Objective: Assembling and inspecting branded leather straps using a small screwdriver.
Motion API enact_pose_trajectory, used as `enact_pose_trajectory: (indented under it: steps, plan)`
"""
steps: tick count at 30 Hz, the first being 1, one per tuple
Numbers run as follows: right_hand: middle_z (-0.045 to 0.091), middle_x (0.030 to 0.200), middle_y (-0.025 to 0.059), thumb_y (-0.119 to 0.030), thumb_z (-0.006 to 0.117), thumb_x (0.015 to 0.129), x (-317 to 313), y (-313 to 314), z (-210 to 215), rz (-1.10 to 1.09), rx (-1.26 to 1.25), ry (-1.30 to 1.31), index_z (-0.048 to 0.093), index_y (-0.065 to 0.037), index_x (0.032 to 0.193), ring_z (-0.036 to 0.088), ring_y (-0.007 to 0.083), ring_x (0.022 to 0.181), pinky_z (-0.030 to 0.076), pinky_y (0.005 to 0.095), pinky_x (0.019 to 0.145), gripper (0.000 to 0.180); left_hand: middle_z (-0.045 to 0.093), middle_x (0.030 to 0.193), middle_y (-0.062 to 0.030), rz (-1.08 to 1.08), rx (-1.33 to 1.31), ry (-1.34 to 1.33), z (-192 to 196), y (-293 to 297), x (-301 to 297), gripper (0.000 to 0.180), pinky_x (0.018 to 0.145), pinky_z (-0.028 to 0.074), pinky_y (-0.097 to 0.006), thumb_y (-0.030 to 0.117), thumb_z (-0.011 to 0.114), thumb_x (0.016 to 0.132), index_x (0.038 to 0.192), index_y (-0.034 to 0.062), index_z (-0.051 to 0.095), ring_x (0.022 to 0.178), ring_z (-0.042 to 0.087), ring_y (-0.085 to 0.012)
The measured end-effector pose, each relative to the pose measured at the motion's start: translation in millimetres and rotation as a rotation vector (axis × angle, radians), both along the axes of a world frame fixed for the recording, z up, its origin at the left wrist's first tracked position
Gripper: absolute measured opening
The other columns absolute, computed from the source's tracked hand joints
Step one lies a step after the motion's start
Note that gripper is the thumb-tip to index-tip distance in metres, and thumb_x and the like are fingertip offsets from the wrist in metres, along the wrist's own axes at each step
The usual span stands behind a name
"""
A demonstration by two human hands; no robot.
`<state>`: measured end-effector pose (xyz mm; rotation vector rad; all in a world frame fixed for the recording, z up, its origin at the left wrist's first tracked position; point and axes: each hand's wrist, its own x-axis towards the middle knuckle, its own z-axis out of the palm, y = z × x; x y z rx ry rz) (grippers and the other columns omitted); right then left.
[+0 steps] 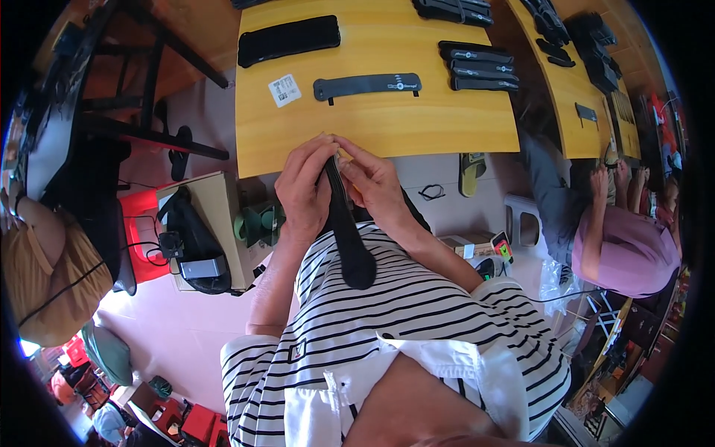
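Note:
My left hand and my right hand are raised together in front of my striped shirt, just below the near edge of the wooden table. Both pinch the upper end of a long black strap, which hangs down against my chest with its rounded end lowest. A small pale piece shows between my fingertips at the strap's top. On the table behind lie a flat black strap with a light mark, a white label sticker and a wide black pad.
Several more black straps are stacked at the table's right. A cardboard box with a black device sits at my left beside a red stool. Another person in a pink shirt sits at my right by a second table.

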<state>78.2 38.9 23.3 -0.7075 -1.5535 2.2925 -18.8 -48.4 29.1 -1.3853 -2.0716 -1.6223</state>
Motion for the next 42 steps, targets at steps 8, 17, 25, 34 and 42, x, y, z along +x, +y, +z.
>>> enact_pose_trajectory:
  steps: [8, 17, 25, 34, 42]
  plan:
    - [0.053, 0.063, 0.0029, -0.012, 0.049, 0.092, 0.0, 4.3, 4.1, 0.041, -0.259, 0.034, 0.045, -0.005, 0.129, 0.039, 0.0037, 0.045, 0.030, 0.0160, 0.040, 0.038, 0.063, 0.090, -0.0087, -0.027, 0.077, -0.598, 5.0, -0.6, 4.9, 0.021, 0.076, 0.046, -0.024, -0.004, 0.064, 0.077, 0.096, 0.0014, 0.060, 0.084, 0.059, -0.0139]
    - [0.053, 0.062, 0.0010, -0.012, 0.049, 0.092, -2.9, 6.5, -25.7, 0.000, -0.137, 0.037, 0.047, -0.007, 0.128, 0.038, 0.0023, 0.042, 0.027, 0.0156, 0.036, 0.037, 0.062, 0.093, -0.0139, 0.001, -0.084, -0.119, -4.6, 5.0, 7.1, 0.032, 0.075, 0.049, -0.031, -0.011, 0.060, 0.066, 0.095, 0.0006, 0.060, 0.087, 0.062, -0.0279]
    - [0.055, 0.063, 0.0022, -0.012, 0.050, 0.091, 3.7, 17.3, -15.2, 0.058, -0.163, 0.005, 0.050, -0.006, 0.125, 0.040, 0.0024, 0.043, 0.028, 0.0154, 0.037, 0.034, 0.061, 0.091, -0.0077, -0.111, 0.084, -0.790, -2.9, 5.3, -3.5, 0.020, 0.075, 0.047, -0.025, -0.008, 0.061, 0.077, 0.096, -0.0026, 0.059, 0.083, 0.060, -0.0154]
    - [0.056, 0.062, 0.0044, -0.012, 0.052, 0.090, 6.5, 24.6, -6.9, 0.088, -0.126, 0.020, 0.054, -0.003, 0.118, 0.038, 0.0027, 0.041, 0.027, 0.0155, 0.036, 0.030, 0.062, 0.090, -0.0079, -0.173, 0.128, -1.237, 6.3, 5.2, -16.0, 0.011, 0.077, 0.048, -0.025, -0.001, 0.062, 0.081, 0.091, 0.0000, 0.060, 0.083, 0.059, -0.0141]
    - [0.057, 0.065, 0.0047, -0.012, 0.054, 0.089, 4.3, 23.9, -15.2, 0.053, -0.052, -0.011, 0.055, -0.002, 0.117, 0.040, 0.0032, 0.042, 0.028, 0.0155, 0.037, 0.029, 0.062, 0.087, -0.0077, -0.058, -0.069, -0.501, 1.8, 3.7, 4.6, 0.017, 0.076, 0.045, -0.024, -0.002, 0.064, 0.077, 0.093, -0.0020, 0.061, 0.080, 0.059, -0.0145]
